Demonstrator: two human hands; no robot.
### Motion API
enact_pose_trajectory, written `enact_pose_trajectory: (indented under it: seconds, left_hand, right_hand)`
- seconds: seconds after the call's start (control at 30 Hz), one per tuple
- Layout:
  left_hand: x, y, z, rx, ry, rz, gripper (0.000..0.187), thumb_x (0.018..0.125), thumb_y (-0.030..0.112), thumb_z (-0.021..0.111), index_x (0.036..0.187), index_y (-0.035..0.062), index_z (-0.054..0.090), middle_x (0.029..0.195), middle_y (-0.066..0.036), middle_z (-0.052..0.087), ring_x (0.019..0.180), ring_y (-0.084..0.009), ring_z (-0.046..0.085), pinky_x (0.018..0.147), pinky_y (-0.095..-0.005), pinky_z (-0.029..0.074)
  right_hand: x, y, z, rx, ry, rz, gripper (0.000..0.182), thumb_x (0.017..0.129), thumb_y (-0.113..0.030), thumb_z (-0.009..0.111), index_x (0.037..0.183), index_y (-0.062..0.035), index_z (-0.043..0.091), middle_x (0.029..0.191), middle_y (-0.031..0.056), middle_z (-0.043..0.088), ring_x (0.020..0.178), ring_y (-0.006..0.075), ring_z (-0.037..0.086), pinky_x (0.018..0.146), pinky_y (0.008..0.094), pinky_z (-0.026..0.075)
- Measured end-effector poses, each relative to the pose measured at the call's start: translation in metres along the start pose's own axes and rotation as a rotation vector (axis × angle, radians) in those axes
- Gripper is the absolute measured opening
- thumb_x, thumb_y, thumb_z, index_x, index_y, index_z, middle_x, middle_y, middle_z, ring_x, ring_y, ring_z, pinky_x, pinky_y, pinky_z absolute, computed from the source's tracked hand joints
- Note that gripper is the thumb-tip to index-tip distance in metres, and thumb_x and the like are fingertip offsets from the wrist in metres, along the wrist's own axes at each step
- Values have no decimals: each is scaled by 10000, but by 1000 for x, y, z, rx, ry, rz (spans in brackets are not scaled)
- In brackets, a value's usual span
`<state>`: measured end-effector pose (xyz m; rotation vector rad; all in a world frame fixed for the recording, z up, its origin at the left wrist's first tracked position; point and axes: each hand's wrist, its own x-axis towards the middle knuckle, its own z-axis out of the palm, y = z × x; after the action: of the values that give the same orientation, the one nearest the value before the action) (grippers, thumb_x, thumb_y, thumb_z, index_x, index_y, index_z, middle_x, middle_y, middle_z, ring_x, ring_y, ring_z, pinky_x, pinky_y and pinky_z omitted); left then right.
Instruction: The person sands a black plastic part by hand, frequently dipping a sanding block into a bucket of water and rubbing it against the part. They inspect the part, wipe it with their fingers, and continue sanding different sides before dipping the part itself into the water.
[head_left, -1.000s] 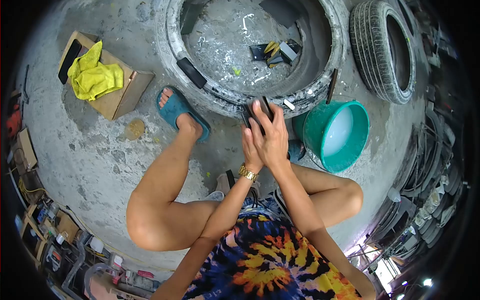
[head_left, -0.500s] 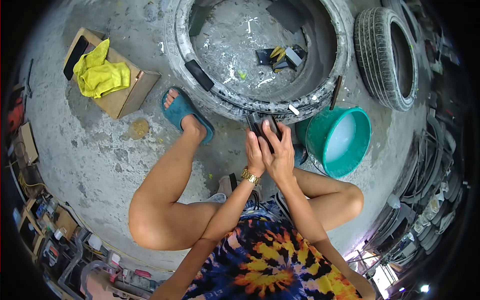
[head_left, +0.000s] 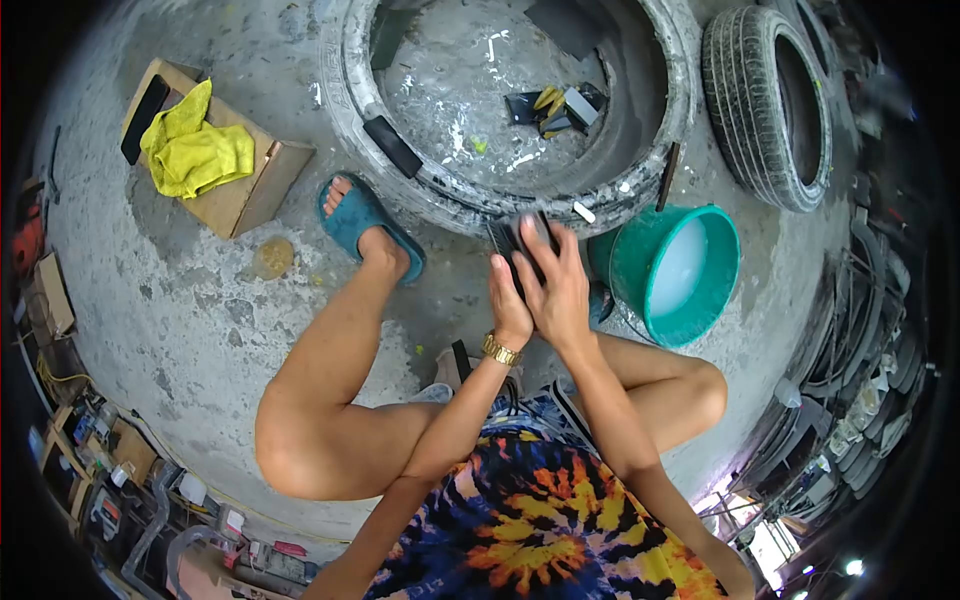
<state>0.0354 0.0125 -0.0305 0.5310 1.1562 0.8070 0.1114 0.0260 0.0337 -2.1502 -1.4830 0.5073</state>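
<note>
A dark, flat rectangular piece (head_left: pixel 504 238) is held between my two hands, just short of the near rim of a large tyre (head_left: pixel 350 120) lying on its side. My left hand (head_left: pixel 512 312), with a gold watch (head_left: pixel 501 349) on its wrist, grips the piece from the left, its thumb upright along it. Over the top and right side of the piece lie the fingers of my right hand (head_left: pixel 562 300), slightly blurred. The exact kind of piece is hidden by the fingers.
A green bucket (head_left: pixel 717 240) of cloudy liquid stands right of my hands. On the tyre's rim rest a black strip (head_left: pixel 393 147), a white piece (head_left: pixel 584 212) and a dark bar (head_left: pixel 668 177). A yellow cloth (head_left: pixel 205 150) drapes a cardboard box (head_left: pixel 262 200). Another tyre (head_left: pixel 745 110) leans at right.
My right hand's fingers have shifted forward and spread somewhat over the dark piece. The left hand keeps its hold, its thumb now more apart from the right hand. The view has tilted slightly.
</note>
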Motion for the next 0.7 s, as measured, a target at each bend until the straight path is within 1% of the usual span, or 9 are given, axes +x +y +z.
enact_pose_trajectory:
  seconds: [0.1, 0.17, 0.33, 0.43, 0.47, 0.5, 0.57, 0.6, 0.7]
  left_hand:
    - [6, -14, -5, 50, -52, 29, 633, 1074, 479, 222, 1236, -32, 558, 1185, -184, 623, 1062, -261, 596, 927, -400, 449]
    - [6, -15, 1, 18, -13, 33, 627, 1070, 483, 227, 1183, -30, 569, 1102, -172, 640, 1003, -271, 604, 904, -411, 452]
    - [12, -14, -4, 53, -28, 73, 630, 1071, 488, 225, 1150, -39, 562, 1108, -171, 636, 1011, -268, 598, 900, -415, 451]
    - [8, -15, -2, 14, -4, 78, 649, 1069, 495, 228, 1161, -41, 581, 1131, -172, 640, 1026, -265, 599, 905, -414, 451]
    - [7, -10, -3, -21, -30, 25, 647, 1069, 491, 235, 1198, -40, 580, 1156, -174, 639, 1038, -265, 600, 908, -413, 451]
    - [5, -8, -6, -19, -32, 26, 647, 1069, 491, 235, 1198, -40, 580, 1156, -174, 639, 1038, -265, 600, 908, -413, 451]
    - [8, -8, -9, 65, -75, 73, 691, 1068, 517, 211, 1310, -40, 540, 1259, -157, 609, 1129, -237, 577, 976, -366, 439]
    - [9, -11, -7, 16, -25, 81, 642, 1071, 484, 238, 1217, -45, 572, 1163, -179, 636, 1044, -267, 600, 903, -414, 451]
    - [9, -15, -9, 129, -17, 112, 638, 1071, 480, 236, 1210, -41, 578, 1152, -175, 641, 1038, -262, 603, 896, -409, 456]
  right_hand:
    - [-13, 1, 2, -23, -4, 1, 478, 856, -131, 708, 1320, -92, 602, 1202, 267, 537, 1043, 447, 585, 851, 457, 509]
    - [14, -8, 5, 29, 28, 26, 466, 852, -144, 714, 1306, -97, 622, 1221, 256, 537, 1064, 434, 591, 867, 448, 509]
    - [-15, 2, 1, 0, 18, 10, 486, 857, -131, 705, 1330, -108, 596, 1213, 256, 536, 1032, 442, 586, 851, 454, 507]
    - [6, -2, 7, 112, 9, 46, 481, 856, -126, 708, 1326, -110, 609, 1222, 263, 535, 1062, 445, 585, 872, 455, 506]
    - [17, -11, 6, 91, -1, 72, 463, 854, -123, 708, 1309, -103, 625, 1225, 269, 534, 1073, 452, 581, 886, 457, 503]
    - [11, -8, 7, 92, 2, 73, 463, 854, -123, 708, 1309, -103, 625, 1225, 269, 534, 1073, 452, 581, 886, 457, 503]
    - [-4, 1, 10, 83, 44, 24, 454, 857, -127, 705, 1303, -102, 625, 1202, 269, 538, 1062, 457, 579, 883, 460, 502]
    - [-15, 3, 6, 47, 19, 29, 436, 861, -134, 703, 1289, -95, 631, 1195, 265, 541, 1057, 453, 580, 880, 460, 502]
    - [1, -1, 9, 98, 29, 43, 448, 865, -134, 699, 1305, -100, 619, 1202, 263, 539, 1052, 452, 580, 880, 463, 500]
